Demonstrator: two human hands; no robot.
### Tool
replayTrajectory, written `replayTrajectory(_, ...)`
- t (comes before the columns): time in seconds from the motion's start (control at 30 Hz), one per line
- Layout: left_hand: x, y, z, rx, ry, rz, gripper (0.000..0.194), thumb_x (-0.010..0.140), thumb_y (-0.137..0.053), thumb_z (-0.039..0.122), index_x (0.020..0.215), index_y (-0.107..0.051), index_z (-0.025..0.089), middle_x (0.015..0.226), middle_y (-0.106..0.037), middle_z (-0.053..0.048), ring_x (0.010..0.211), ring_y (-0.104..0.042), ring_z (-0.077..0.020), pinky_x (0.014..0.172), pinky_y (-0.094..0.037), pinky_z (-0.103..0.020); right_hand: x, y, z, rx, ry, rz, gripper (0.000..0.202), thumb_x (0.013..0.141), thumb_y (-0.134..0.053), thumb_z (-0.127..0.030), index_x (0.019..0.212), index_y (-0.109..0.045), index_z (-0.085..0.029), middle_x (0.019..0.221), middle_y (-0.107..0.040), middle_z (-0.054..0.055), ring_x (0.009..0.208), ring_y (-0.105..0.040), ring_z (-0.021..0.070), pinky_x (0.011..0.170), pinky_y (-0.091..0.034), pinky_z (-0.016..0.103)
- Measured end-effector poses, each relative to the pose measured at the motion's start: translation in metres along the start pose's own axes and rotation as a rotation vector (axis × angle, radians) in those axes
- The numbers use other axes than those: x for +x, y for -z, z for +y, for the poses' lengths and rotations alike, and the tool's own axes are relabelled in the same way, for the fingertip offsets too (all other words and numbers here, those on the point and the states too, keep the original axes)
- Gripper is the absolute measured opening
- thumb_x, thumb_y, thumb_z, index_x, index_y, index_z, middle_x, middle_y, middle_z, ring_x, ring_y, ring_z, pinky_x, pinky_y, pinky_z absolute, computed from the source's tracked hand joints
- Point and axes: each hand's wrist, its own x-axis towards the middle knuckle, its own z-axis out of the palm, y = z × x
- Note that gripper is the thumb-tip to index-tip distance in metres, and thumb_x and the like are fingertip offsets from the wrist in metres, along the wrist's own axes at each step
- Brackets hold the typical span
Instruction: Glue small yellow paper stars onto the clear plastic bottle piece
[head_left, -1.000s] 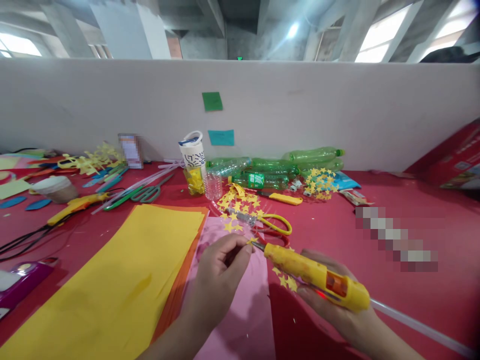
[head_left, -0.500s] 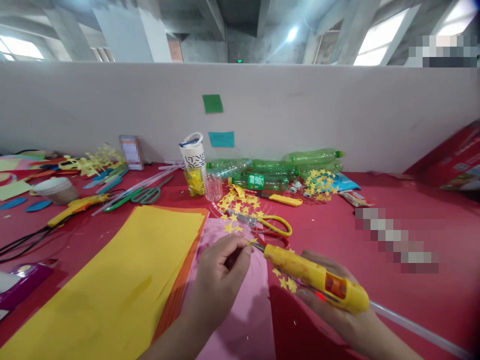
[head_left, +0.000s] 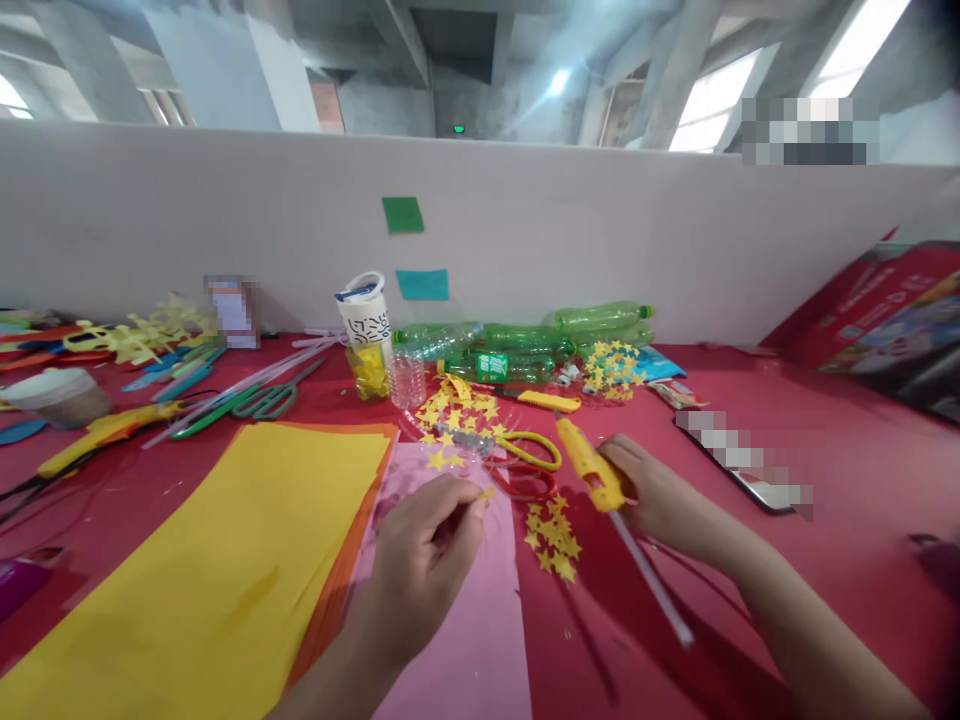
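Yellow plastic marks the glue gun [head_left: 589, 464] in the right hand [head_left: 654, 497], whose fingers curl around its body while a clear glue stick [head_left: 651, 582] trails back toward the person. Just left of that hand, loose yellow stars [head_left: 552, 528] lie on the red table [head_left: 825, 560]. The left hand [head_left: 426, 558] pinches a small yellow star [head_left: 486, 494] between thumb and fingertips, over pink paper [head_left: 469, 640]. Beyond it lie yellow-handled scissors [head_left: 525, 450]; to its left, a yellow sheet [head_left: 225, 560].
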Motion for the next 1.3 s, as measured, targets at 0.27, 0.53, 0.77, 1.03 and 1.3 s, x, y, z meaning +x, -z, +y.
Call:
replayTrajectory(0.27, 0.002, -0.002, 0.008, -0.289, 0.190, -0.074, 0.019, 0.087, -0.049, 0.024, 0.070, -0.055, 0.018, 0.062, -0.044, 0.003, 0.059, -0.039, -0.0100, 0.056, -0.031, -0.022, 0.010, -0.006, 0.025, -0.091, -0.017, -0.017, 0.052, 0.060, -0.055, -0.004, 0.111, -0.058, -0.016, 0.112, -0.059, 0.013, 0.103, -0.056, 0.0283, 0.089, -0.045, 0.043)
replayTrajectory(0.53, 0.005, 0.003, 0.010, -0.921, 0.556, -0.202, 0.016, 0.079, -0.053, 0.019, 0.063, -0.053, 0.015, 0.053, -0.041, 0.005, 0.047, -0.026, -0.0048, 0.043, -0.014, -0.019, 0.016, 0.014, -0.103, 0.231, 0.337, 0.109, 0.015, 0.089, -0.049, -0.014, 0.100, -0.056, -0.022, 0.094, -0.064, 0.003, 0.087, -0.061, 0.0147, 0.076, -0.048, 0.027)
replayTrajectory(0.77, 0.007, 0.003, 0.012, -1.038, 0.607, -0.288, 0.017, 0.076, -0.047, 0.018, 0.059, -0.044, 0.016, 0.049, -0.036, 0.006, 0.042, -0.019, -0.0047, 0.041, -0.010, -0.022, 0.026, -0.007, -0.115, 0.260, 0.457, 0.189, 0.009, 0.090, -0.052, -0.014, 0.095, -0.057, -0.020, 0.087, -0.067, 0.002, 0.079, -0.062, 0.0127, 0.071, -0.048, 0.024)
replayTrajectory(1.03, 0.008, 0.016, 0.005, -0.262, 0.178, 0.049, 0.011, 0.084, -0.052, 0.023, 0.075, -0.057, 0.018, 0.069, -0.048, 0.001, 0.062, -0.044, -0.0108, 0.058, -0.036, -0.023, 0.040, 0.016, -0.110, 0.210, 0.422, 0.322, 0.007, 0.086, -0.056, -0.012, 0.086, -0.060, -0.018, 0.074, -0.063, 0.000, 0.066, -0.057, 0.0109, 0.061, -0.044, 0.023)
replayTrajectory(1.3, 0.025, 0.000, -0.017, 0.532, -0.185, 0.317, 0.013, 0.081, -0.061, 0.020, 0.092, -0.068, 0.021, 0.117, -0.047, -0.010, 0.112, -0.043, -0.0272, 0.098, -0.033, -0.045, 0.060, 0.018, -0.104, 0.262, 0.332, 0.277, 0.009, 0.085, -0.056, -0.013, 0.080, -0.060, -0.018, 0.072, -0.057, 0.000, 0.066, -0.052, 0.0113, 0.058, -0.040, 0.024)
